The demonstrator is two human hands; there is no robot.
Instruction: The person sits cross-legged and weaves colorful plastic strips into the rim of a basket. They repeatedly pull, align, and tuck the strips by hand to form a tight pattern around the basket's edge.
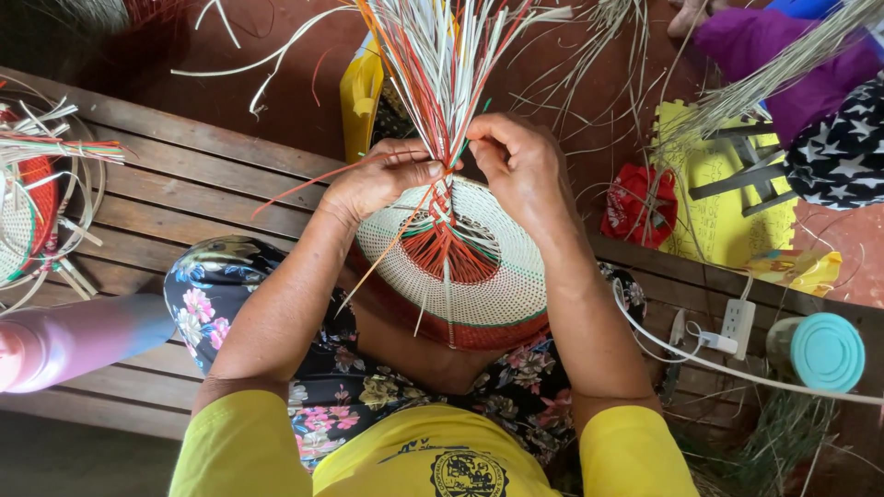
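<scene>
**Ann:** Head view: a half-woven basket (460, 276) rests on the person's lap, its cream side banded in green and red, a red patch at the centre. Loose strips (442, 55) in white, orange and red fan upward from it.

**Ben:** And the hands?

**Ann:** The left hand (382, 179) pinches an orange strip at the root of the bundle. The right hand (520, 166) is closed around the strips just beside it, fingers curled in.

**Ben:** So which step?

**Ann:** Weaving, I'd judge: one strip being worked across the standing ones. Next it would need that strip pulled snug while the right hand keeps the bundle gathered.

**Ben:** Anything nearby?

**Ann:** Another basket (28, 212) lies on the wooden desk (184, 184) at the left.
</scene>
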